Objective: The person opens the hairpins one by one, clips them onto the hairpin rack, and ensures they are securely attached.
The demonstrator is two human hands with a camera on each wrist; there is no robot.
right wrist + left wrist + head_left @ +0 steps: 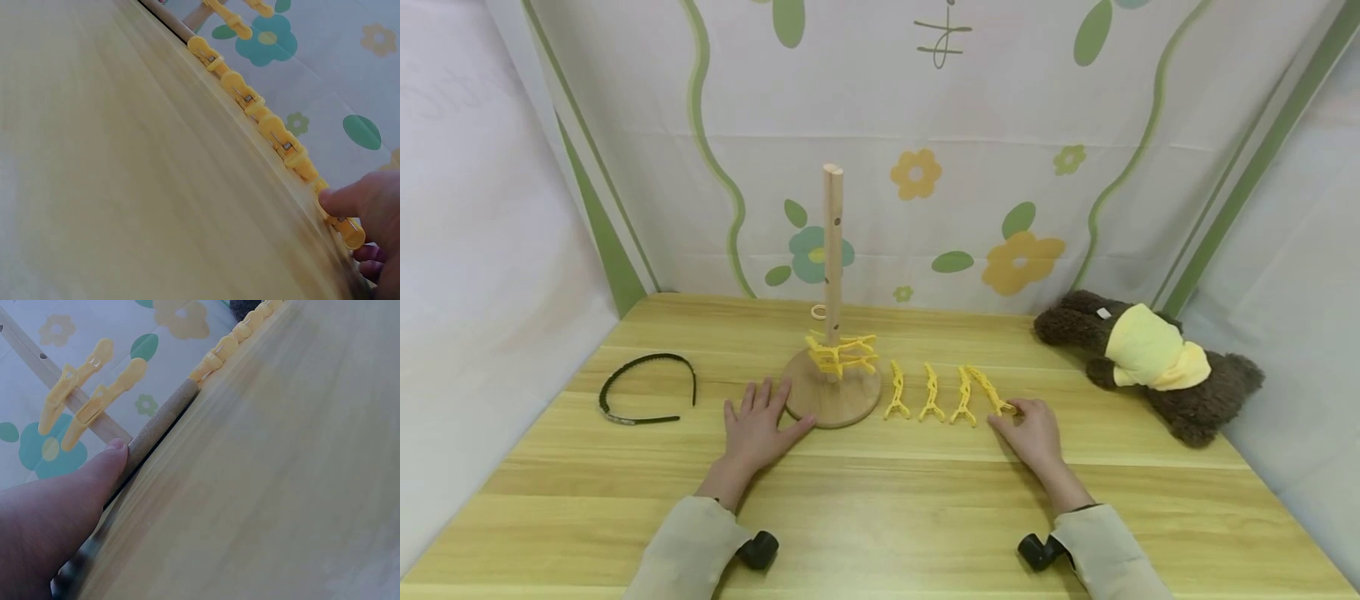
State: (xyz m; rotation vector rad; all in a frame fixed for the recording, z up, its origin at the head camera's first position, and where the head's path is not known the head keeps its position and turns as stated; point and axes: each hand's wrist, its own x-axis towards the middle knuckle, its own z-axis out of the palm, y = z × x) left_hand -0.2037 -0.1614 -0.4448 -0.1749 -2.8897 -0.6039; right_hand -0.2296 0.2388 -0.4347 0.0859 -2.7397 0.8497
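My left hand (754, 433) lies with fingers spread on the table, thumb and fingertips at the rim of a round wooden base (831, 408). In the left wrist view the thumb (103, 469) presses against that rim. From the base rises a wooden post (833, 267), with two yellow hair clips (842, 360) one above the other near its foot. Three more yellow hair clips (932, 393) lie in a row to the right of the base. At the row's right end my right hand (1032, 435) pinches a slanted hair clip (987, 387) by its wide end.
A black headband (647, 358) lies at the left of the table. On the right lies a dark brown plush toy (1202, 400) in a yellow top (1142, 337). Behind the table hangs a floral curtain (1000, 108). A small loop (819, 312) juts from the post's left side.
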